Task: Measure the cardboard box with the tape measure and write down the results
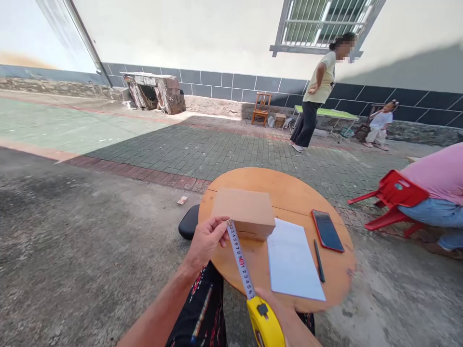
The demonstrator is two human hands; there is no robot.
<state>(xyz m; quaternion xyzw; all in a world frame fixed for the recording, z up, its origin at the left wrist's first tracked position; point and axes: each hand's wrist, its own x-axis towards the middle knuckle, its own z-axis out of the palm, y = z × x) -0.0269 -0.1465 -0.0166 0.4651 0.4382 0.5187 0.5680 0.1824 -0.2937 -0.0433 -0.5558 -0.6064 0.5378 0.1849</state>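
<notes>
A plain cardboard box point(244, 209) rests on a small round wooden table point(289, 190). My left hand point(206, 238) pinches the end of a white measuring tape blade point(240, 258) against the box's near left corner. My right hand point(285, 318) grips the yellow tape measure case point(265, 324) at the table's near edge, and the blade runs taut between the two hands. Just right of the box lie a white sheet of paper point(292, 260), a black pen point(319, 260) and a red-cased phone point(327, 230).
A black stool seat point(188, 222) pokes out left of the table. A person in a pink top sits on a red plastic chair point(392, 197) at the right. Farther off a person stands by a green table point(331, 113), a child sits, and a wooden chair point(261, 109) faces the wall.
</notes>
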